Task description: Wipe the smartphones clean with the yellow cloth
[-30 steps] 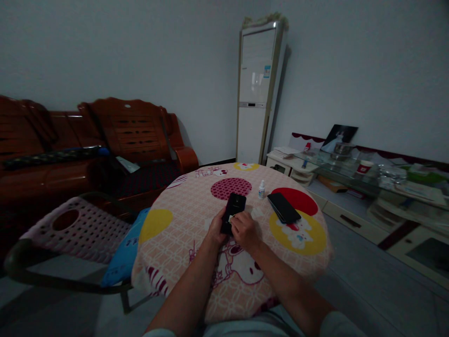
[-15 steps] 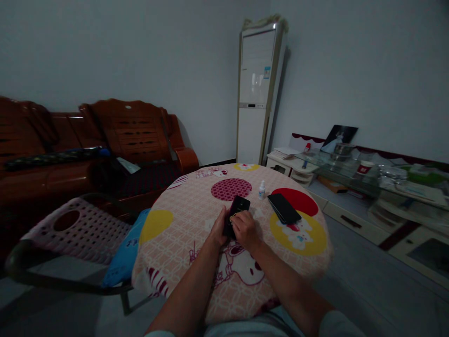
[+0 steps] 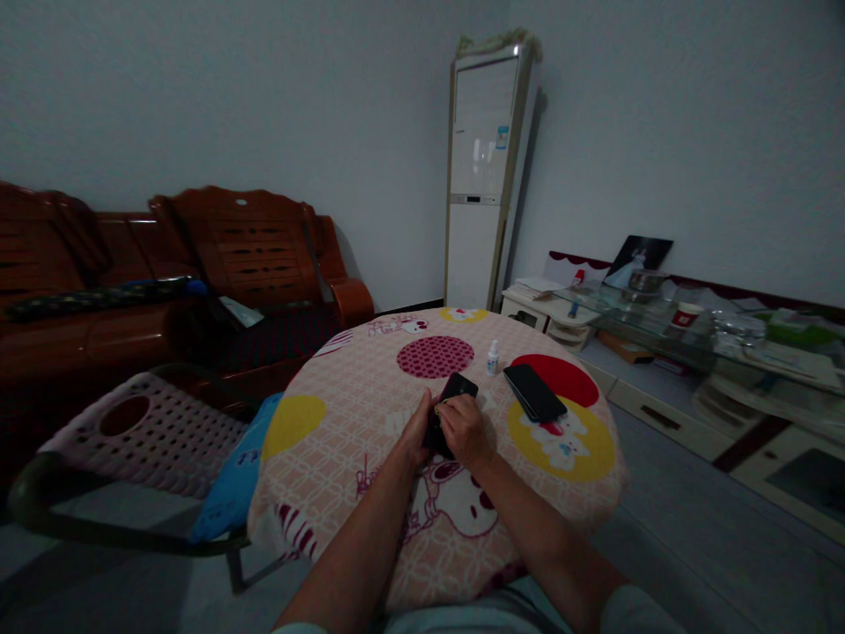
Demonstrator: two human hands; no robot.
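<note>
Above the round patterned tablecloth (image 3: 343, 423), left hand (image 3: 415, 438) grips a black rectangular phone (image 3: 451, 398) — right hand (image 3: 465, 429) curled atop it, phone swung rightward since before.

Over the last second the small black rectangular phone (image 3: 451, 402) swung clockwise in the left hand (image 3: 415, 437), its far end tipping rightward. The right hand (image 3: 464, 427) slid further over it, hiding the pale patch.

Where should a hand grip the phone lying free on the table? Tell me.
Grip the free phone across its two long edges, coming straight down from above. It lies flat and face up on the table, apart from the small bottle and both hands, so its thin sides are open while its underside is not.
</note>
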